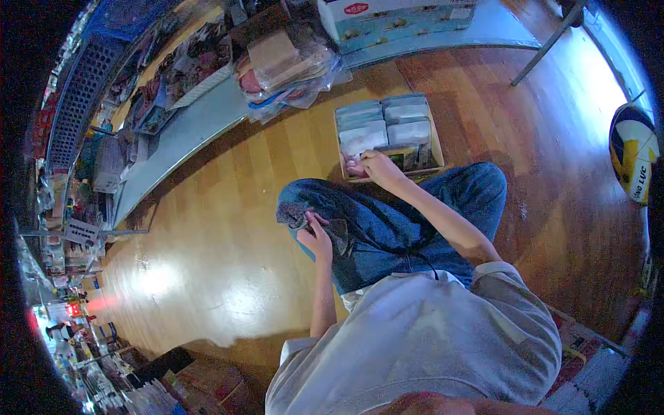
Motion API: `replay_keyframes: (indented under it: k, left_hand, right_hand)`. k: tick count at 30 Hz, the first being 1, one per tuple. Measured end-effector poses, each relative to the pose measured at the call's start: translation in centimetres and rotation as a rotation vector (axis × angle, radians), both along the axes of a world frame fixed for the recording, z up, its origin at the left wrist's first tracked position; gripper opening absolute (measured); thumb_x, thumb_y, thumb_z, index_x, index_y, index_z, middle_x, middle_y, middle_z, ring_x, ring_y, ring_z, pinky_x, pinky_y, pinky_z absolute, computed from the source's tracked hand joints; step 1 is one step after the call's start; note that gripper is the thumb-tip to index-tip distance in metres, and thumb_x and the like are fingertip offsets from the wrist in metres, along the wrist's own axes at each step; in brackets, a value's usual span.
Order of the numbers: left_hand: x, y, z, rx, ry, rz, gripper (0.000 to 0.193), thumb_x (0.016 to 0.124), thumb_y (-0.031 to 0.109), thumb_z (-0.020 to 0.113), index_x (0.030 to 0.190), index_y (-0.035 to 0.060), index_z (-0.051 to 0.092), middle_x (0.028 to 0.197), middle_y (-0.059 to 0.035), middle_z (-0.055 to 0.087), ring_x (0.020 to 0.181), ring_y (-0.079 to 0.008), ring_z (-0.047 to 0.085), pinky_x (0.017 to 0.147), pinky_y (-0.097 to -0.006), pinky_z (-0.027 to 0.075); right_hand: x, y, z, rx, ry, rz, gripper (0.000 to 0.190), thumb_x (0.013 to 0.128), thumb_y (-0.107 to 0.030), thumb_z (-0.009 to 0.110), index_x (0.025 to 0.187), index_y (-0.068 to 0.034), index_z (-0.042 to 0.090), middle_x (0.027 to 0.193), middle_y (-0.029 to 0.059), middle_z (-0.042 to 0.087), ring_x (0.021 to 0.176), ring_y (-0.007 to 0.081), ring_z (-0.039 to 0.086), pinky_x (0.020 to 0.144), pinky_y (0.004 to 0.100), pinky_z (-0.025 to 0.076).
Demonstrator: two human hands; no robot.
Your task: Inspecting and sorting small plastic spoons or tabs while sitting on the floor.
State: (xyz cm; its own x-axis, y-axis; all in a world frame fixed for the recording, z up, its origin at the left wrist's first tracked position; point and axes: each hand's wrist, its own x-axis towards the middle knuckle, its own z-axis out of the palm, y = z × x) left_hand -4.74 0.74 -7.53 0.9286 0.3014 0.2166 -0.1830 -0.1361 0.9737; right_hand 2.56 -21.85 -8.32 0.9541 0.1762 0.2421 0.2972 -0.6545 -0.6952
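My left hand (317,236) rests over the knee of my blue jeans and holds a dark grey cloth (292,214), bunched at its fingertips. My right hand (383,168) reaches into the near left corner of an open shallow box (438,150) on the floor. Its fingertips meet a small pinkish item (354,169); whether they grip it is unclear. Two columns of clear-wrapped flat packs (409,133) stand in the box. A darker pack with a yellow-green patch (397,157) lies at the near side, partly behind the hand.
A wood-look floor (223,207) surrounds my crossed legs. Shelving with a pale ledge (192,135) curves along the left. Plastic-wrapped goods (290,67) overhang that ledge near a large printed carton (399,26). A thin metal pole (544,46) and a white-and-yellow container (635,155) stand right.
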Motion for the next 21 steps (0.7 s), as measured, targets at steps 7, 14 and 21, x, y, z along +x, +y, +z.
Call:
replay_keyframes:
  k: [7, 14, 21]
  left_hand:
    - [-0.1, 0.1, 0.1, 0.081, -0.022, -0.030, 0.027, 0.096, 0.018, 0.045, 0.090, -0.0056, 0.056, 0.062, -0.0039, 0.053, 0.053, -0.0112, 0.051, 0.053, -0.0247, 0.040]
    - [-0.1, 0.1, 0.0, 0.031, 0.032, -0.022, 0.030, 0.096, 0.019, 0.045, 0.092, -0.0083, 0.056, 0.063, -0.0052, 0.053, 0.054, -0.0120, 0.051, 0.054, -0.0251, 0.042]
    - [-0.1, 0.0, 0.2, 0.037, -0.012, -0.018, 0.030, 0.096, 0.019, 0.045, 0.089, -0.0084, 0.057, 0.062, -0.0061, 0.054, 0.054, -0.0125, 0.051, 0.056, -0.0244, 0.043]
  right_hand:
    - [0.2, -0.2, -0.8, -0.054, 0.054, 0.001, 0.016, 0.078, -0.001, 0.053, 0.090, 0.001, 0.064, 0.095, 0.0169, 0.058, 0.086, 0.0344, 0.058, 0.076, 0.0396, 0.047]
    - [-0.6, 0.1, -0.7, 0.025, 0.182, -0.034, 0.022, 0.079, -0.001, 0.055, 0.101, 0.000, 0.061, 0.098, 0.0172, 0.057, 0.090, 0.0361, 0.056, 0.079, 0.0407, 0.047]
    - [-2.0, 0.9, -0.2, 0.123, -0.149, -0.136, 0.026, 0.076, -0.001, 0.057, 0.102, 0.002, 0.057, 0.099, 0.0212, 0.056, 0.096, 0.0360, 0.056, 0.078, 0.0427, 0.048]
